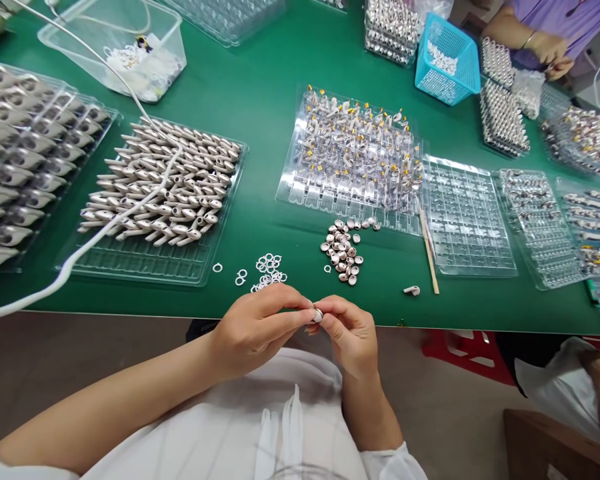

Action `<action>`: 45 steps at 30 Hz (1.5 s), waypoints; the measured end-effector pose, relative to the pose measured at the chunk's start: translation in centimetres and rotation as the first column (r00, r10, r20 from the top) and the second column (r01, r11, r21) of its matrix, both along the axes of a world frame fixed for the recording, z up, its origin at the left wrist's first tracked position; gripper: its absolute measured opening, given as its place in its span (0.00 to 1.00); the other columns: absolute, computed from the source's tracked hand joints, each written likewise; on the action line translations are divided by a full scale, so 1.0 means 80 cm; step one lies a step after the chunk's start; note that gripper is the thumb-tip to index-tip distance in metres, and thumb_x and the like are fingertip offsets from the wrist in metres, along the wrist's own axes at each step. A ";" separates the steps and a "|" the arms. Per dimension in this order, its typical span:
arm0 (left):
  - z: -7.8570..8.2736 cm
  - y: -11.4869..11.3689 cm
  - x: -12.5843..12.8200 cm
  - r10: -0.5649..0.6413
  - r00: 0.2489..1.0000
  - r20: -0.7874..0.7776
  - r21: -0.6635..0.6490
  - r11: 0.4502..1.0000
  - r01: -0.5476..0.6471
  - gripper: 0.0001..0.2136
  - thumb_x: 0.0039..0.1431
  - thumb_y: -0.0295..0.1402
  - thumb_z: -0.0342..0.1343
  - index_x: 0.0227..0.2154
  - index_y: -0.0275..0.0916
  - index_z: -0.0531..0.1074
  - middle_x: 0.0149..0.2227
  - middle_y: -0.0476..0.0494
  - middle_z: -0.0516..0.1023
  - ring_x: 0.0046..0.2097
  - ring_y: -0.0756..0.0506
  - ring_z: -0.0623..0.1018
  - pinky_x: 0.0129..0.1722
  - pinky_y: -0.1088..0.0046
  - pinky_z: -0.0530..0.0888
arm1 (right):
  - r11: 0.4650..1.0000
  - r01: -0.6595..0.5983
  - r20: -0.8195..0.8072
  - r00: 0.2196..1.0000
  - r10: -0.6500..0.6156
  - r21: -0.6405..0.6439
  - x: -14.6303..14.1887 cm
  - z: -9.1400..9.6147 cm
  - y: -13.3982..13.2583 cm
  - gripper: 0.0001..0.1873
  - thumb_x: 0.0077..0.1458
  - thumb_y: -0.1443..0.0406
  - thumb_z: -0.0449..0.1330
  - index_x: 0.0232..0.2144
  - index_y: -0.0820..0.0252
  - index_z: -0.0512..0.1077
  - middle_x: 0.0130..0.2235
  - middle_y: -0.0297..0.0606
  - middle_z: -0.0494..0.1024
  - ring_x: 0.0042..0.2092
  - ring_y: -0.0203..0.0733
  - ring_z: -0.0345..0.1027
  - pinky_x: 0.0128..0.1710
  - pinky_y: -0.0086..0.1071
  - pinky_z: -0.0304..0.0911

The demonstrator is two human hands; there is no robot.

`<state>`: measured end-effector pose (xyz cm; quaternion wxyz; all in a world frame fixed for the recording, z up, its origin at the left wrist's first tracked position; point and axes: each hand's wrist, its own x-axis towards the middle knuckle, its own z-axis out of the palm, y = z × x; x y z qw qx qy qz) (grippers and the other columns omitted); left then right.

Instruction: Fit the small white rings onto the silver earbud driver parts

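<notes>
My left hand [255,330] and my right hand [347,333] meet just in front of the green table's [260,87] near edge, fingertips pinched together on one small silver cap [319,315]. Beyond them on the table lie a pile of silver caps [343,250], a scatter of small white rings [267,270], and a single white earbud shell [411,290] to the right. A thin wooden stick [429,250] lies beside the shell.
Clear plastic trays of white earbud shells [165,187] and of small parts [355,150] fill the table, with an unfilled tray [465,217] at right. A white cable [80,250] crosses the left side. A blue basket [447,60] and another person's hands [550,53] are at far right.
</notes>
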<state>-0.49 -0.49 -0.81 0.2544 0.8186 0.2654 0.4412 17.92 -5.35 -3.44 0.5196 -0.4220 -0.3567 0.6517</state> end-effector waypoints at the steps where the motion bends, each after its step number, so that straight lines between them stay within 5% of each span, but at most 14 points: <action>1: 0.000 0.000 0.000 0.001 1.000 -0.003 0.005 1.000 -0.001 0.09 0.61 0.19 0.53 0.40 0.33 0.75 0.34 0.38 0.78 0.35 0.48 0.77 0.34 0.74 0.76 | 1.000 -0.006 -0.008 1.000 0.006 -0.002 0.000 -0.001 0.000 0.08 0.56 0.65 0.64 0.39 0.54 0.80 0.36 0.36 0.77 0.32 0.37 0.74 0.34 0.33 0.74; 15: 0.000 -0.002 0.000 0.010 1.000 0.004 0.011 1.000 -0.010 0.08 0.61 0.20 0.53 0.39 0.34 0.76 0.34 0.39 0.78 0.35 0.49 0.78 0.34 0.76 0.76 | 0.996 -0.039 0.035 0.999 0.037 0.079 0.003 0.003 0.002 0.10 0.56 0.67 0.64 0.40 0.50 0.80 0.38 0.38 0.78 0.35 0.40 0.74 0.35 0.35 0.74; 28: -0.002 -0.005 -0.002 0.032 0.999 -0.002 0.025 0.999 -0.032 0.09 0.61 0.21 0.53 0.40 0.37 0.75 0.34 0.40 0.79 0.35 0.49 0.79 0.34 0.75 0.77 | 0.978 -0.021 0.277 0.960 -0.038 0.207 0.008 0.006 0.002 0.12 0.54 0.68 0.65 0.40 0.48 0.80 0.37 0.38 0.80 0.37 0.40 0.74 0.34 0.33 0.71; 45: -0.001 -0.007 -0.004 0.034 0.999 -0.015 -0.011 0.999 -0.034 0.10 0.62 0.22 0.51 0.42 0.38 0.74 0.34 0.41 0.79 0.35 0.49 0.78 0.33 0.75 0.77 | 0.960 -0.004 0.308 0.948 -0.086 0.279 0.004 0.008 0.003 0.13 0.54 0.68 0.65 0.41 0.46 0.79 0.37 0.37 0.82 0.36 0.41 0.76 0.35 0.33 0.73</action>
